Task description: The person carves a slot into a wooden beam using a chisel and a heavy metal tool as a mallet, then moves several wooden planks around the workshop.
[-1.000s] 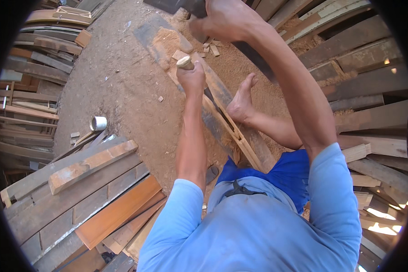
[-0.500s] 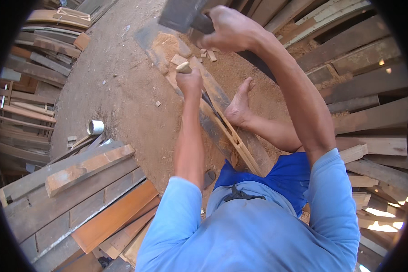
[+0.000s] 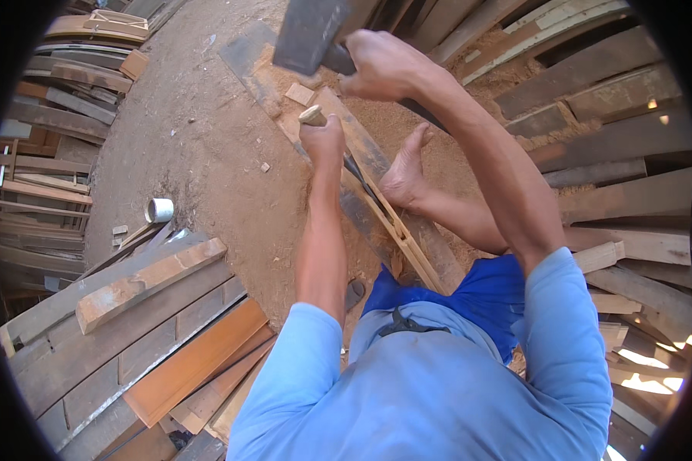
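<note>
The mallet, in the right hand's curled grip, hangs lower at upper centre than a second ago. The left hand stays wrapped round a chisel, slanting toward the slotted wooden bar at centre. Dirt floor opens leftward; a bare foot blocks the bar's right; boards crowd lower left.

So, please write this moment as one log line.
left hand: holds chisel | right hand: holds hammer, apart from chisel | slotted wood: beside bare foot
</note>
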Demonstrator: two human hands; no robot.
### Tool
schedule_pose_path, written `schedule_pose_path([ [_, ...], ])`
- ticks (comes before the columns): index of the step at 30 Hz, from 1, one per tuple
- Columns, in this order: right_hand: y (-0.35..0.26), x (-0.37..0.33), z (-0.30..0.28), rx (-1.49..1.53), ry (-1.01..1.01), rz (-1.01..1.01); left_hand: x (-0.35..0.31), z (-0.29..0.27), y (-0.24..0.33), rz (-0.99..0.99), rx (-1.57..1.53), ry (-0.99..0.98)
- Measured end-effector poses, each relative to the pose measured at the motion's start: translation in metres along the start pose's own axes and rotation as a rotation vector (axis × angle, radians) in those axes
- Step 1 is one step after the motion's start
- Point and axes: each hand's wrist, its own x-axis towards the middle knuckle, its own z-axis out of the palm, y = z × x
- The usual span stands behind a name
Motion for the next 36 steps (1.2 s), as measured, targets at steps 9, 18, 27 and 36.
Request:
schedule_pose_path([
  [9, 0.042, -0.057, 0.050, 0.081, -0.260, 0.014, -0.032, 0.006, -0.027, 0.077, 0.151, 0.060],
  [18, 0.039, -0.259, 0.155, 0.762, 0.080, 0.165, -0.005, -0.004, -0.051, -0.083, 0.405, 0.163],
  [27, 0.047, -0.301, 0.170, 0.915, 0.209, 0.090, -0.019, 0.011, -0.037, -0.131, 0.565, 0.225],
  [36, 0.062, -0.301, 0.172, 0.993, 0.256, 0.224, -0.082, 0.008, -0.012, 0.048, -0.026, 0.041],
])
